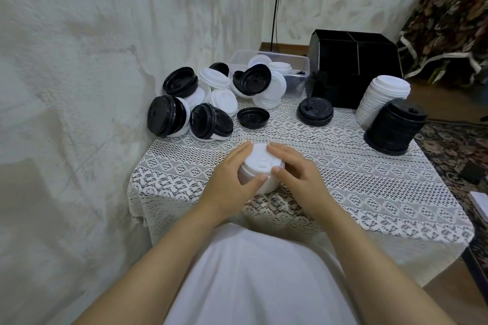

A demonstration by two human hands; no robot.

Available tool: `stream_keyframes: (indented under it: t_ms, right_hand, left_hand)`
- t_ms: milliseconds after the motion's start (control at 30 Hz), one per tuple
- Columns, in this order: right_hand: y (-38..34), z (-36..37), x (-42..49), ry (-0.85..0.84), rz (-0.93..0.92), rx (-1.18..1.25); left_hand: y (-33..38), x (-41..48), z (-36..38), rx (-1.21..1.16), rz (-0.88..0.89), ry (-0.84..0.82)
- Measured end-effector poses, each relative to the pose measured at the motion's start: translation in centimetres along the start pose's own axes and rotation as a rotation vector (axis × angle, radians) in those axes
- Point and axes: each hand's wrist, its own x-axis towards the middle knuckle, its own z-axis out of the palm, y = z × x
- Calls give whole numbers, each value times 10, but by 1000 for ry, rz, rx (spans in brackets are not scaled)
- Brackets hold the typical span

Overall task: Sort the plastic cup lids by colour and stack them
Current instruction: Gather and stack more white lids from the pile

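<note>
Several nested white plastic cup lids form a short white stack [260,166] standing on the white lace tablecloth [369,187], mid-table and near the front edge. The stack is probably very light: thin, springy plastic with smooth domes, so slippery. The rims would likely flex and skew if squeezed off-centre. The best hold is on opposite sides, low at the rims, with even pressure.

The left hand [232,179] cups the left side, fingers curved round the far edge and thumb across the near wall. The right hand [298,177] mirrors it, fingers over the top right and thumb tip on the near rim. Both hands grip the stack, forearms coming in from below with wrists low over the cloth.

A mixed heap of black and white lids [206,103] lies back left by the wall. A short black lid stack [315,111] sits mid-table. A tall white lid stack [383,97] and a tall black lid stack [393,126] stand side by side at the right edge. A clear plastic tub [298,66] holding more lids and a black divided box [356,66] are at the back.
</note>
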Motion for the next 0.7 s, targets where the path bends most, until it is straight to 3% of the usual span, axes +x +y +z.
stream_keyframes:
  t_ms: [300, 433, 567, 700]
  right_hand:
    - [3, -4, 0, -56, 27, -22]
    - [3, -7, -1, -90, 37, -154]
    - [6, -1, -6, -143, -11, -375]
    - [6, -1, -5, -125, -5, -323]
  left_hand:
    - [-2, 1, -9, 37, -5, -116]
    - [-5, 0, -12, 110, 9, -175]
    - [-9, -2, -8, 123, 30, -158]
    - [-11, 0, -8, 112, 35, -142]
